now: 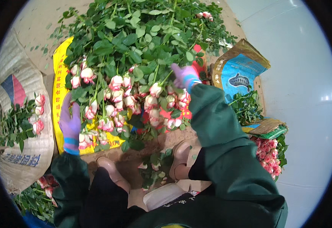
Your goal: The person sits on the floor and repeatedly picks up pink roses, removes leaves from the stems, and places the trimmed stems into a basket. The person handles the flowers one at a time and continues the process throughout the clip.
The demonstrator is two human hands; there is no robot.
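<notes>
A broad heap of cut roses (pixel 117 95), white with pink petal edges, lies before me with the blooms towards my feet. Their leafy stems (pixel 143 34) spread away to the far side. My left hand (pixel 70 121), in a purple glove, rests at the heap's left edge over a yellow printed sack (pixel 59 99); its fingers are apart and hold nothing. My right hand (pixel 185 75), gloved likewise, reaches into the leaves at the right, beside a single rose's stem (pixel 166 78). Foliage blurs its fingertips, so a grip on the stem cannot be made out.
A white woven sack (pixel 37 148) with a few roses (pixel 39 114) lies left. Right are a blue-and-brown sack (pixel 240 71), leafy stems (pixel 247 108) and a pink rose bundle (pixel 268 155). More roses (pixel 47 188) sit lower left. Fallen leaves and blooms (pixel 153 171) lie between my shoes (pixel 113 169).
</notes>
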